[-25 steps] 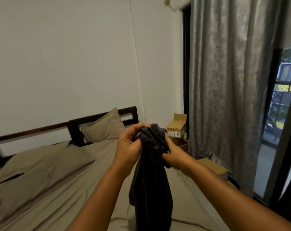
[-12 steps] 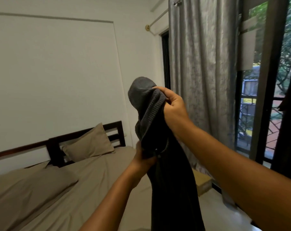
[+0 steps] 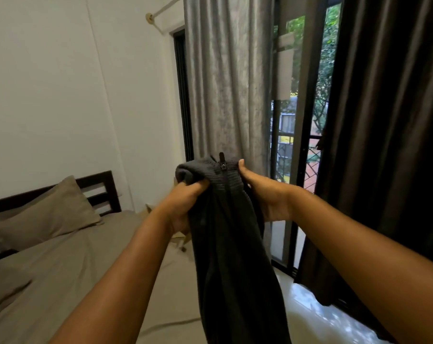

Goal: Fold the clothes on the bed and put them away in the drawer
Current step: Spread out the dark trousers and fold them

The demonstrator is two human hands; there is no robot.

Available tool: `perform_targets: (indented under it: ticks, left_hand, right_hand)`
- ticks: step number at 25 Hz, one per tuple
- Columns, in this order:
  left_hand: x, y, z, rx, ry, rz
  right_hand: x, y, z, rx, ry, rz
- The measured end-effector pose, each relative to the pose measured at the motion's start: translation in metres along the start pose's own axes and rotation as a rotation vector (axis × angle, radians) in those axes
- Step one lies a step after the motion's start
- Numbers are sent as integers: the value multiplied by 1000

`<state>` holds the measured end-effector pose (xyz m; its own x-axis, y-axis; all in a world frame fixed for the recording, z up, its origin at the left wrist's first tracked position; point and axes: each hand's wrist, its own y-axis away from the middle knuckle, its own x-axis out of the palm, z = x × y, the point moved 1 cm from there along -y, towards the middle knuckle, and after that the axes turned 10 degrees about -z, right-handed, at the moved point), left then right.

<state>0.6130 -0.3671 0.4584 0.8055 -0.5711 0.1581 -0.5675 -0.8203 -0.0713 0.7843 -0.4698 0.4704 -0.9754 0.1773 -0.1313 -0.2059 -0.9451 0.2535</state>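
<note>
I have both hands on the top edge of the dark grey knit garment (image 3: 230, 244). The left hand (image 3: 185, 204) has its fingers curled round a bunched wad of the ribbed edge. The right hand (image 3: 265, 194) pinches the same edge on the other side, thumb up in front and fingers hidden behind the cloth. Between the two grips the zip pull (image 3: 221, 160) stands upright.

Below the grip the rest hangs in a narrow, gathered column that runs out of frame. My worry is that wad on the left: spread from an uneven hold, the garment would likely open skewed and fold crooked. The metal pull could also snag the knit.

The bed (image 3: 73, 269) lies below and left of the grip, with bare floor below and right, so a careless lowering may drop the tail off the mattress. No drawer is in view.
</note>
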Motion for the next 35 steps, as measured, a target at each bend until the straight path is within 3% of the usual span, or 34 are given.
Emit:
perform_targets:
  ticks: [3, 9, 11, 14, 15, 18, 19, 21, 23, 25, 29, 31, 35]
  left_hand:
    - [-5, -6, 1, -29, -285, 103]
    - [-32, -5, -13, -14, -678, 128]
    - [-32, 0, -17, -26, -751, 127]
    - [-27, 17, -17, -31, -920, 118]
    - [-30, 21, -18, 26, -1070, 80]
    - [-34, 46, -23, 315, -1375, -215]
    - [-36, 55, -24, 400, -1362, -320]
    - [-42, 66, -24, 492, -1214, -508]
    - [-53, 73, -23, 443, -995, -649]
    - [-63, 77, -18, 334, -864, -658]
    - [-104, 80, -15, 188, -903, -614]
    - [-125, 79, -18, 101, -949, -563]
    - [-161, 58, -23, 153, -970, -569]
  right_hand:
    - [-38, 20, -14, -123, 96, -91]
    - [-100, 36, -29, -285, -120, -309]
    - [-105, 39, -28, -359, -203, -301]
    - [-111, 40, -31, -428, -271, -156]
    - [-114, 41, -32, -412, -186, -133]
    - [-118, 39, -31, -450, 491, -167]
    - [-115, 37, -31, -495, 603, -216]
    - [-108, 32, -25, -556, 453, -277]
    - [-98, 21, -19, -500, 390, -221]
    - [-90, 6, -16, -457, 480, -148]
    - [-72, -31, -14, -428, 364, -61]
    - [-63, -48, -14, -388, 446, 45]
    - [-37, -95, -8, -512, 501, -94]
